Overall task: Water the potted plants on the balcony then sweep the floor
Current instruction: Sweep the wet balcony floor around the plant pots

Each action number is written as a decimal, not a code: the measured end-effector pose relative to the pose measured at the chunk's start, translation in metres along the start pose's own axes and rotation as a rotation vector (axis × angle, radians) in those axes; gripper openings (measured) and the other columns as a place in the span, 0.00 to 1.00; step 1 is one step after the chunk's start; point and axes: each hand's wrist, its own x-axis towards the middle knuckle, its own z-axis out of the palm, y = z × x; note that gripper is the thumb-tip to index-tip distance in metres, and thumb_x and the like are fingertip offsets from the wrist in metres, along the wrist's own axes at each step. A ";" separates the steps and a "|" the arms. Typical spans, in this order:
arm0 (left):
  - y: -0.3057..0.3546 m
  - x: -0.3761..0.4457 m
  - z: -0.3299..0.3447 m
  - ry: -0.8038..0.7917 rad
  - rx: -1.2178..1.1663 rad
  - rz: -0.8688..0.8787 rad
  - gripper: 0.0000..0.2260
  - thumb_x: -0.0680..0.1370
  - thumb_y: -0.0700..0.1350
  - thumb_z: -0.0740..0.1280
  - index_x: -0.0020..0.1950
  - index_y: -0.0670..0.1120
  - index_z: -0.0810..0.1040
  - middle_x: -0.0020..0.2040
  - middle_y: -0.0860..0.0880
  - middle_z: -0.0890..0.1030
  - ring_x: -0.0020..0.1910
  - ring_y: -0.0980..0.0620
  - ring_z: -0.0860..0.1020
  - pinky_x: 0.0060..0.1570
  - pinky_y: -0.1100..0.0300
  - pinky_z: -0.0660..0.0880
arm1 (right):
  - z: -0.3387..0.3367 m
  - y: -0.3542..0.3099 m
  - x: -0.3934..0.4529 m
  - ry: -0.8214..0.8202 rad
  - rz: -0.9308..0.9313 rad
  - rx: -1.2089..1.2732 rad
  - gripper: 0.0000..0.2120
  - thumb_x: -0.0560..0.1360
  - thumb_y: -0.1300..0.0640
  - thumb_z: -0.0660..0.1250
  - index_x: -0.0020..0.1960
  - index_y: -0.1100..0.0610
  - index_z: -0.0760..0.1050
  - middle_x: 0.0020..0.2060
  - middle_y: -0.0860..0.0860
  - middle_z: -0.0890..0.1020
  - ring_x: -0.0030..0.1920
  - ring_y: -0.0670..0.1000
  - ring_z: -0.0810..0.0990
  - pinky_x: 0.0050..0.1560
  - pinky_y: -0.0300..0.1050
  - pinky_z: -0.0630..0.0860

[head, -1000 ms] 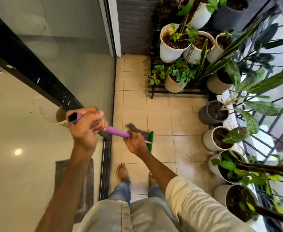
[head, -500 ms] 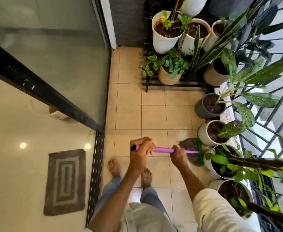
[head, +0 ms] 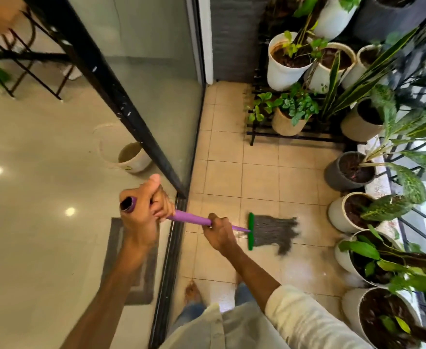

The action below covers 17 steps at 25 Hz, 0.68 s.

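I hold a mop with a purple handle (head: pixel 189 218), a green crossbar and a grey string head (head: pixel 273 231) that lies on the wet beige balcony tiles (head: pixel 259 167). My left hand (head: pixel 144 207) grips the top end of the handle. My right hand (head: pixel 219 231) grips the handle lower down, close to the green bar. Potted plants line the right side: a grey pot (head: pixel 346 171), a white pot (head: pixel 350 212) and others below. More pots stand on a black slatted rack (head: pixel 295 133) at the far end.
A glass sliding door with a black frame (head: pixel 121 96) runs along the left. Behind it are a bucket (head: pixel 134 157) and a grey mat (head: pixel 134 263) on the indoor floor. A black railing (head: pixel 418 222) borders the right. My bare feet (head: pixel 193 290) stand on the tiles.
The mop head swung from beside the right-hand pots back toward the middle of the tiles. My left hand rose and moved left over the door track. The view tilted up.
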 end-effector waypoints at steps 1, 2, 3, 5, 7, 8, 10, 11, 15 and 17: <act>0.013 -0.009 -0.022 0.032 0.009 0.026 0.24 0.80 0.54 0.62 0.23 0.52 0.70 0.20 0.53 0.67 0.20 0.50 0.66 0.31 0.54 0.70 | 0.019 -0.025 0.001 -0.080 -0.001 0.046 0.16 0.87 0.54 0.62 0.70 0.62 0.75 0.59 0.62 0.82 0.59 0.61 0.81 0.61 0.52 0.79; 0.025 -0.018 -0.045 0.068 0.025 0.053 0.24 0.80 0.53 0.62 0.23 0.52 0.70 0.20 0.54 0.67 0.20 0.50 0.66 0.31 0.54 0.69 | 0.039 -0.049 0.003 -0.119 -0.028 0.064 0.15 0.87 0.55 0.63 0.68 0.63 0.76 0.58 0.63 0.83 0.59 0.63 0.81 0.61 0.55 0.79; 0.035 -0.028 -0.066 0.108 0.046 0.080 0.23 0.79 0.53 0.62 0.23 0.52 0.70 0.20 0.54 0.67 0.20 0.50 0.65 0.30 0.54 0.68 | 0.056 -0.074 0.003 -0.135 -0.066 0.074 0.14 0.86 0.57 0.63 0.67 0.64 0.76 0.57 0.64 0.84 0.58 0.64 0.81 0.61 0.57 0.78; 0.051 -0.045 -0.103 0.170 0.073 0.123 0.23 0.79 0.52 0.62 0.23 0.53 0.70 0.21 0.55 0.67 0.20 0.51 0.65 0.30 0.53 0.66 | 0.089 -0.123 -0.004 -0.141 -0.137 0.104 0.12 0.85 0.60 0.64 0.65 0.66 0.78 0.55 0.65 0.84 0.56 0.64 0.82 0.61 0.56 0.76; 0.064 -0.057 -0.132 0.143 0.068 0.183 0.23 0.80 0.52 0.63 0.23 0.55 0.71 0.21 0.56 0.67 0.20 0.52 0.64 0.29 0.53 0.65 | 0.116 -0.158 -0.012 -0.151 -0.188 0.143 0.11 0.84 0.63 0.64 0.61 0.68 0.79 0.52 0.66 0.85 0.51 0.63 0.82 0.56 0.56 0.78; 0.068 -0.060 -0.141 0.114 0.045 0.207 0.23 0.80 0.52 0.64 0.24 0.56 0.72 0.21 0.57 0.67 0.20 0.53 0.63 0.29 0.54 0.64 | 0.124 -0.167 -0.016 -0.143 -0.203 0.143 0.10 0.84 0.63 0.64 0.61 0.68 0.80 0.52 0.65 0.84 0.50 0.63 0.82 0.55 0.55 0.77; 0.072 -0.066 -0.147 0.069 0.013 0.237 0.22 0.80 0.49 0.65 0.24 0.56 0.73 0.21 0.58 0.66 0.19 0.55 0.64 0.27 0.55 0.64 | 0.132 -0.168 -0.020 -0.122 -0.211 0.152 0.09 0.84 0.63 0.65 0.59 0.67 0.79 0.50 0.65 0.84 0.47 0.62 0.80 0.49 0.53 0.77; 0.072 -0.068 -0.146 0.054 0.006 0.262 0.21 0.79 0.47 0.64 0.25 0.56 0.74 0.22 0.59 0.67 0.19 0.56 0.64 0.26 0.55 0.64 | 0.132 -0.165 -0.022 -0.111 -0.218 0.146 0.08 0.84 0.63 0.66 0.59 0.66 0.79 0.49 0.64 0.84 0.46 0.60 0.79 0.47 0.51 0.76; 0.079 -0.062 -0.138 -0.016 -0.110 0.229 0.22 0.77 0.58 0.73 0.25 0.55 0.75 0.22 0.60 0.67 0.20 0.57 0.66 0.28 0.61 0.68 | 0.116 -0.149 -0.025 -0.016 -0.235 0.054 0.10 0.84 0.57 0.66 0.59 0.64 0.80 0.46 0.62 0.85 0.46 0.63 0.84 0.49 0.58 0.81; 0.079 -0.051 -0.140 -0.077 -0.183 0.179 0.24 0.78 0.61 0.72 0.26 0.54 0.73 0.22 0.60 0.68 0.19 0.57 0.65 0.29 0.61 0.67 | 0.101 -0.135 -0.031 0.017 -0.223 0.008 0.12 0.85 0.54 0.65 0.60 0.63 0.79 0.46 0.60 0.85 0.46 0.61 0.84 0.48 0.57 0.83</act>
